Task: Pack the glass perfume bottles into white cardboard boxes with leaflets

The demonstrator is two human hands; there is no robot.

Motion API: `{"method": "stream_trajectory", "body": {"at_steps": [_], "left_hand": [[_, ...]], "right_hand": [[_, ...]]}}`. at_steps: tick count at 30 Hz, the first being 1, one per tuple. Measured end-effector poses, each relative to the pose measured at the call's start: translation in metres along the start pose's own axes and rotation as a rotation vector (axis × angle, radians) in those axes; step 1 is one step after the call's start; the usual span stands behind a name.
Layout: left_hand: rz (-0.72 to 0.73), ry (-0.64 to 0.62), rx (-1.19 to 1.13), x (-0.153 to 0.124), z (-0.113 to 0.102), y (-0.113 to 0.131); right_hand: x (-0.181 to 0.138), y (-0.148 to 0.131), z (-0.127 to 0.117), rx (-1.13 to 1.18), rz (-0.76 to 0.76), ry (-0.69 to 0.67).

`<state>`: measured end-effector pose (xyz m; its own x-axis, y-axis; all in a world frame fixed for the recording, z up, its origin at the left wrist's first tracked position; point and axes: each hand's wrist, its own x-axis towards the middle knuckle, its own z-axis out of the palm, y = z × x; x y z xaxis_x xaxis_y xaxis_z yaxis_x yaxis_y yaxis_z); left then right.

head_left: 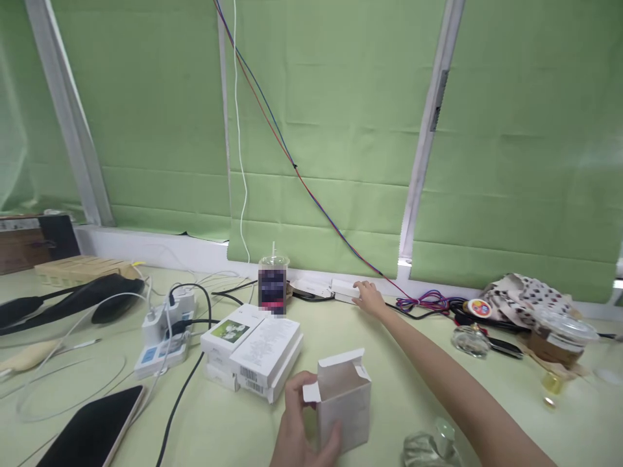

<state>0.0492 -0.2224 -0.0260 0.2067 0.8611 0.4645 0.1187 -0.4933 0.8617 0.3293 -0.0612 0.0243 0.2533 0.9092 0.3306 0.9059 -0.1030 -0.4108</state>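
Observation:
Near the front of the table, my left hand grips a small white carton by its side. The carton stands upright with its top flaps up and its mouth open; its inside looks bare as far as I can see. My right arm stretches to the back, where my right hand has its fingers on the end of a low white box by the wall. Left of the carton, several flat white boxes lie stacked, one with a picture of white flowers on its top.
A lidded drink cup stands behind the stack. Chargers and cables crowd a power strip at left, near a dark-screened phone. Glass bottles, a plastic tub and spotted cloth lie right.

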Motion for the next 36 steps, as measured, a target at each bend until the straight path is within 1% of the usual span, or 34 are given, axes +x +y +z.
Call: {"method": "stream_trajectory", "body": {"at_steps": [2,5,8,10,13,16,18,19,20,22,25,28,30,33,36], "left_hand": [[-0.022,-0.009,-0.007,-0.001,-0.001,-0.003],[-0.016,-0.065,-0.034,-0.003,-0.004,-0.007],[0.009,-0.092,-0.041,-0.003,-0.009,-0.01],[0.031,-0.098,-0.034,-0.001,-0.013,-0.01],[0.056,-0.13,-0.051,0.003,-0.018,-0.006],[0.03,-0.138,-0.085,0.008,-0.021,0.005],[0.057,-0.121,-0.09,0.011,-0.021,0.013],[0.09,-0.106,-0.084,0.012,-0.022,0.017],[0.126,-0.093,-0.072,0.013,-0.022,0.02],[0.189,-0.093,-0.034,0.015,-0.025,0.026],[0.26,-0.143,0.045,0.016,-0.03,0.032],[0.282,-0.15,0.06,0.019,-0.035,0.038],[0.249,-0.135,0.029,0.021,-0.037,0.039],[0.203,-0.145,-0.008,0.023,-0.037,0.037],[0.218,-0.168,-0.027,0.025,-0.035,0.03]], "right_hand": [[0.003,-0.001,0.006,-0.022,-0.003,0.006],[0.0,0.0,0.01,-0.002,-0.026,0.026],[-0.012,0.0,0.003,0.088,-0.058,0.067],[-0.024,-0.002,-0.009,0.179,-0.074,0.107],[-0.051,-0.009,-0.039,0.315,-0.091,0.168],[-0.093,-0.024,-0.085,0.492,-0.093,0.182],[-0.126,-0.039,-0.117,0.871,-0.061,0.134],[-0.143,-0.047,-0.132,0.996,-0.058,0.118],[-0.16,-0.055,-0.144,1.078,-0.047,0.102],[-0.191,-0.07,-0.161,1.14,-0.019,0.069],[-0.23,-0.081,-0.17,1.124,0.008,0.02],[-0.254,-0.086,-0.17,1.019,-0.021,-0.042],[-0.26,-0.09,-0.171,0.871,-0.093,-0.065],[-0.26,-0.104,-0.177,0.64,-0.213,-0.062],[-0.253,-0.122,-0.185,0.496,-0.276,-0.111]]}}
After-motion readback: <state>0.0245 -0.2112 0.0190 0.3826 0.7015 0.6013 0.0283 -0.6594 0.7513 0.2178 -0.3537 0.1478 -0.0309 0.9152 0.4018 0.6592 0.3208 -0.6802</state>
